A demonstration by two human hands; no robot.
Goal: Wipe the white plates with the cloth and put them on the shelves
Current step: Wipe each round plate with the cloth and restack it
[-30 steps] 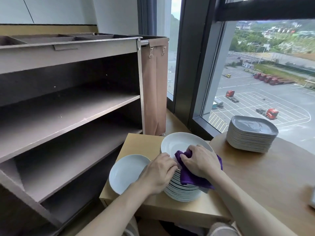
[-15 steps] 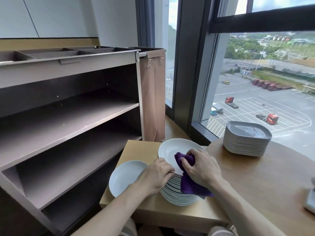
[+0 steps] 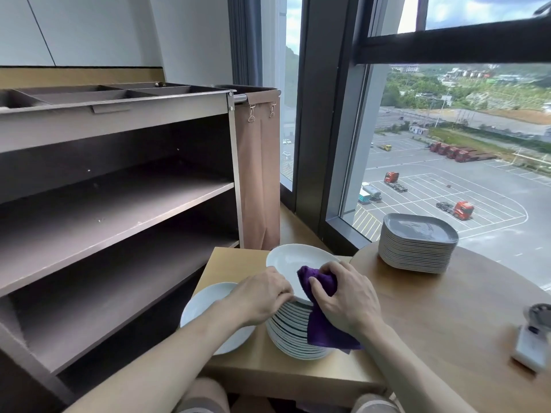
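A stack of white plates (image 3: 293, 338) stands on a low wooden table (image 3: 286, 374). Its top plate (image 3: 293, 260) is tilted up at the near edge. My left hand (image 3: 259, 296) grips that plate's near rim. My right hand (image 3: 346, 296) holds a purple cloth (image 3: 322, 326) against the plate's inside, and the cloth hangs down over the stack's side. A single white plate (image 3: 205, 305) lies flat to the left of the stack, partly under my left forearm. The brown shelves (image 3: 119, 201) stand to the left.
A stack of grey square plates (image 3: 417, 245) sits on the round wooden table (image 3: 447, 317) by the window. A small white device (image 3: 533, 338) lies at that table's right edge. A brown fabric bag (image 3: 259, 174) hangs on the shelf unit's right side.
The view has tipped up a little. My right hand has shifted the cloth slightly across the top plate while my left hand keeps its hold on the rim.
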